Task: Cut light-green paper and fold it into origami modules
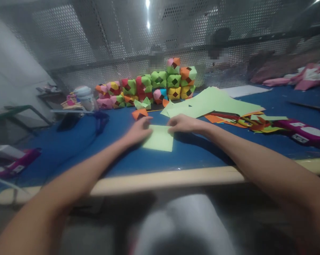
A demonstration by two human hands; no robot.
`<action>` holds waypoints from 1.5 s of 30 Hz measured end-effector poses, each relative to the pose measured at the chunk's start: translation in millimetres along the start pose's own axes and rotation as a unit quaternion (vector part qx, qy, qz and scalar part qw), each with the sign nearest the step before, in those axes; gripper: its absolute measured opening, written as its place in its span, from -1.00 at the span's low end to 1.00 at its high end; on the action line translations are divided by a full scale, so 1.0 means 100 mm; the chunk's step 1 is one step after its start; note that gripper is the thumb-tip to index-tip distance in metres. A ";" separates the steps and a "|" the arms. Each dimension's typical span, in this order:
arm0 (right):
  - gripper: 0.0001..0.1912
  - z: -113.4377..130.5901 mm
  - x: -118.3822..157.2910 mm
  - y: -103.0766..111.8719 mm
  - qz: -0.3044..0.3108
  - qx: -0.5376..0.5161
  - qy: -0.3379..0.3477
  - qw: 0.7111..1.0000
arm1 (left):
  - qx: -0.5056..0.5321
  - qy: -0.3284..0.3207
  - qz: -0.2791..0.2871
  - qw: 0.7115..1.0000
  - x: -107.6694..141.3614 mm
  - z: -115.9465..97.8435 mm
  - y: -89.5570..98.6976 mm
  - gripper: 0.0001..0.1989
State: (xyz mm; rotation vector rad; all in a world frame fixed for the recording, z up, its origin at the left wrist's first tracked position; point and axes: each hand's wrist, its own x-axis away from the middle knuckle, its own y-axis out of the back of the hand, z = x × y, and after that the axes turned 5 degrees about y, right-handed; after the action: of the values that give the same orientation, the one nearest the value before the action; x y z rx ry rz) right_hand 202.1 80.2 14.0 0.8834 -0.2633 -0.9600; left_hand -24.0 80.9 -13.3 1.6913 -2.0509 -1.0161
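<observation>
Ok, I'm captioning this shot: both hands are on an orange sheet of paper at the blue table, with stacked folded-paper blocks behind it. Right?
Not quite: the head view shows a pale green sheet of paper, not an orange one. The left hand and right hand are indeed on it, at the blue table, with stacked folded-paper blocks behind it.

Single head-worn view, facing forward and down, near the counter (128,159), its front edge (162,179) below centre, mesh screen (122,32) across the frame's top
</observation>
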 end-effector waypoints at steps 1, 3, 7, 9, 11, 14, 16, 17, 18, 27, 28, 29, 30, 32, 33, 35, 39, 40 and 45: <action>-0.90 0.02 0.01 0.00 -0.023 0.000 0.009 1.000 | 0.025 0.015 -0.008 1.000 0.00 -0.02 0.01 -0.43; -0.87 0.07 0.02 0.00 -0.083 0.004 0.029 0.996 | 0.061 0.022 -0.017 0.998 0.00 -0.07 0.05 -0.53; -0.85 0.09 -0.02 -0.01 -0.195 0.087 0.161 0.964 | 0.005 -0.064 -0.073 0.995 0.01 -0.21 0.25 -0.79; -0.80 0.06 -0.04 -0.05 -0.198 0.174 0.245 0.933 | -0.070 -0.162 -0.091 0.980 0.02 -0.23 0.33 -0.83; -0.78 0.03 -0.04 -0.09 -0.139 0.240 0.279 0.919 | -0.141 -0.203 -0.057 0.967 0.02 -0.20 0.37 -0.85; -0.79 -0.01 0.02 -0.03 -0.011 0.249 0.273 0.929 | -0.206 -0.188 0.036 0.960 0.04 -0.13 0.31 -0.84; -0.75 -0.09 0.11 0.14 0.007 0.246 0.199 0.949 | -0.235 -0.189 0.086 0.950 0.06 -0.09 0.24 -0.84; -0.73 -0.16 0.17 0.26 -0.005 0.263 0.123 0.957 | -0.244 -0.193 0.096 0.946 0.08 -0.08 0.20 -0.84; -0.71 -0.25 0.24 0.39 -0.036 0.301 0.021 0.953 | -0.252 -0.197 0.098 0.943 0.09 -0.08 0.17 -0.85; -0.71 -1.20 0.74 1.00 -0.029 0.383 -0.212 0.899 | -0.279 -0.156 0.128 0.939 0.20 -0.26 0.10 -0.81; -0.71 -1.21 0.74 0.99 -0.024 0.385 -0.207 0.899 | -0.279 -0.145 0.139 0.939 0.20 -0.28 0.10 -0.76; -0.72 -1.21 0.75 0.98 -0.021 0.386 -0.205 0.899 | -0.275 -0.134 0.143 0.941 0.20 -0.29 0.10 -0.70; -0.72 -1.19 0.75 0.98 -0.020 0.382 -0.208 0.900 | -0.268 -0.122 0.136 0.946 0.20 -0.30 0.10 -0.65; -0.74 -1.12 0.79 1.02 -0.022 0.377 -0.231 0.897 | -0.254 -0.095 0.093 0.958 0.18 -0.28 0.08 -0.57; -0.72 -1.07 0.83 1.05 -0.025 0.381 -0.240 0.893 | -0.247 -0.079 0.069 0.963 0.17 -0.26 0.07 -0.51; -0.68 -0.98 0.92 1.14 -0.044 0.416 -0.303 0.856 | -0.234 -0.037 0.049 0.970 0.14 -0.22 0.04 -0.37; -0.54 -0.80 1.07 1.27 -0.165 0.487 -0.369 0.775 | -0.212 0.027 0.081 0.974 0.11 -0.19 0.01 -0.25; -0.54 -0.76 1.07 1.26 -0.205 0.480 -0.352 0.777 | -0.209 0.023 0.083 0.974 0.10 -0.19 0.00 -0.26; -0.64 -0.62 0.87 0.85 -0.178 0.242 -0.067 0.951 | -0.218 -0.037 0.069 0.973 0.12 -0.18 0.00 -0.32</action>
State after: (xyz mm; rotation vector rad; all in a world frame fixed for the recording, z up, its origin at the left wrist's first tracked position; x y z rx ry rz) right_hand 337.5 66.8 23.9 1.3483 -0.4804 -1.3217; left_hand -15.5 63.2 -3.0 1.2874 -1.7859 -1.3755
